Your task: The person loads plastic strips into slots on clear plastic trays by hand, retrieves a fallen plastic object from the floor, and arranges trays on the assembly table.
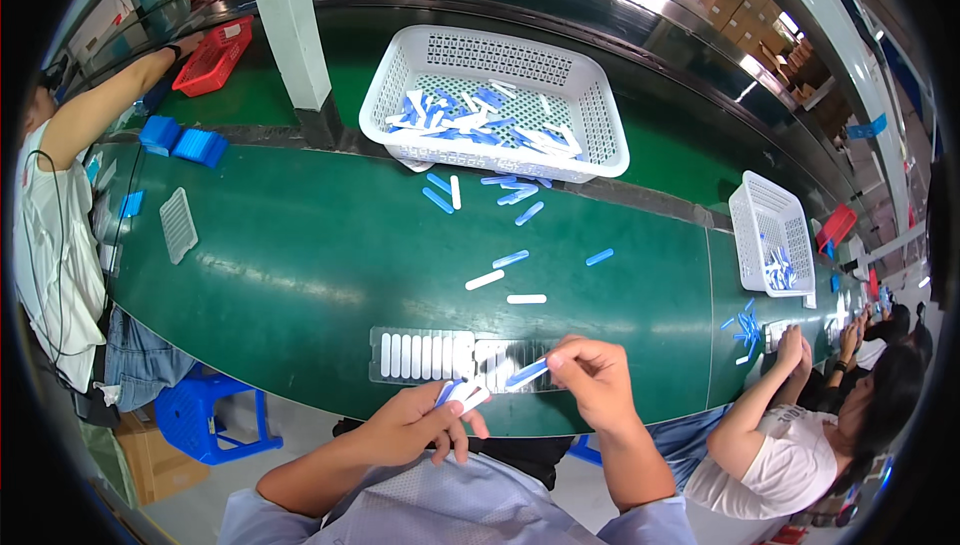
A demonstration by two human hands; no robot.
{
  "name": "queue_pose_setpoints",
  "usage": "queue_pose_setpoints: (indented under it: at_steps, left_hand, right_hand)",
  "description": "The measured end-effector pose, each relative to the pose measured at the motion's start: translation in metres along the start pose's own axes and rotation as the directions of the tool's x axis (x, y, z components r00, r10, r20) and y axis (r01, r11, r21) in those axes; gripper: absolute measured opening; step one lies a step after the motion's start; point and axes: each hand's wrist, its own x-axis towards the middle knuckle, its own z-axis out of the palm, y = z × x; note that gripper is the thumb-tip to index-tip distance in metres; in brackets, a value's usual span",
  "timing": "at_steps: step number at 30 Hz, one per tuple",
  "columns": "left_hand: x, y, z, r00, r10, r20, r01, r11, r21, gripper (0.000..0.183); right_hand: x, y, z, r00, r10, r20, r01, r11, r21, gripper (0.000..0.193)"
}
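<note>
My left hand [408, 427] is closed around a small fan of flat, round-ended strips [466, 397], some white and some blue. Between the thumb and fingers of my right hand [597, 377] is a single blue strip [527, 374], its far end pointing left over the tray. A clear plastic tray [376, 360] lies at the table's near edge, just beyond my hands. White strips [425, 356] stand side by side in its left half. My hands and the strips partly cover its right half.
Loose strips [484, 280] are scattered across the green table [300, 245]. Beyond them a white perforated basket [400, 65] holds many more. An unfilled-looking clear tray [178, 226] and blue stacks [200, 148] lie left. Co-workers sit at both sides; another white basket [748, 225] stands right.
</note>
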Motion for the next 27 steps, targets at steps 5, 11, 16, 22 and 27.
queue_pose_setpoints:
  at_steps: [5,11,16,22,27]
  left_hand:
    - [0.01,0.0,0.012,0.998,0.02,-0.057,-0.027,0.992,-0.124,0.038]
    - [0.012,-0.009,0.009,0.994,0.038,-0.105,-0.049,0.994,-0.102,0.03]
    - [0.008,-0.005,0.007,0.991,0.039,-0.126,-0.047,0.997,-0.06,0.029]
    - [0.007,-0.005,0.008,0.993,0.037,-0.116,-0.043,0.998,-0.05,0.029]
    - [0.005,-0.005,0.007,0.991,0.032,-0.128,-0.04,0.998,-0.055,0.029]
  right_hand:
    - [-0.005,-0.006,0.02,0.985,-0.062,0.16,0.126,0.891,-0.435,0.012]
    - [-0.006,-0.007,0.008,0.972,-0.124,-0.197,0.102,0.988,-0.117,0.012]
    - [0.016,-0.016,-0.021,0.989,0.045,0.14,-0.002,0.956,-0.295,0.008]
    - [0.037,-0.022,0.002,0.923,-0.02,0.384,0.34,0.509,-0.79,0.038]
    - [0.043,-0.027,0.002,0.902,0.013,0.432,0.362,0.525,-0.771,0.042]
